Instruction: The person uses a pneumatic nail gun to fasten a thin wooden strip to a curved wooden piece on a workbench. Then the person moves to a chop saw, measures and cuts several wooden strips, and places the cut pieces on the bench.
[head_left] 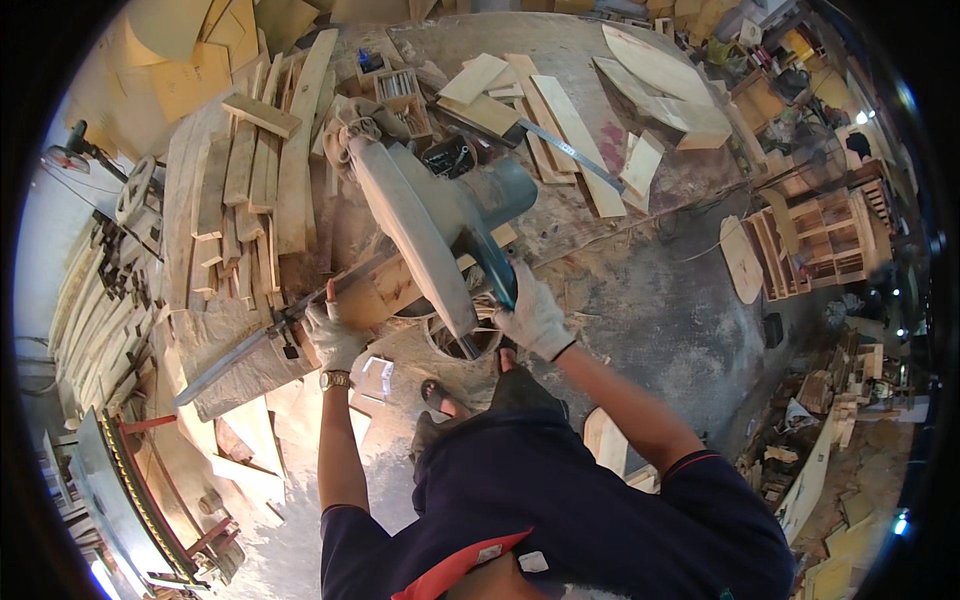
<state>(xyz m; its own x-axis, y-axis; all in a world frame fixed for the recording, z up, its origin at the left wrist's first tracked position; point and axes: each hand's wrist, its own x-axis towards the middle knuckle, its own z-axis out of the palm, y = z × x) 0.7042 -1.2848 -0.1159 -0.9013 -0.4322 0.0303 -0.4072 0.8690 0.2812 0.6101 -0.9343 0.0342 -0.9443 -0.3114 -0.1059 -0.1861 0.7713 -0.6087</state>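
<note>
A large miter saw (415, 235) with a dusty blade guard and a teal motor housing stands in front of me. My right hand (533, 318), in a whitish work glove, is wrapped round its teal handle (490, 265). To the left of the saw head, my gloved left hand (333, 338) grips the near edge of a wooden board (365, 300), one finger pointing up. That board lies against a long metal rail (240, 355) and runs under the saw head. The blade's contact with the wood is hidden by the guard.
Long planks (235, 190) are stacked to the left. On the bench behind the saw lie loose boards (575, 140), a metal ruler (570, 155) and a box of small parts (400, 90). A slatted wooden frame (815, 245) stands at the right, scrap wood (815, 400) below it.
</note>
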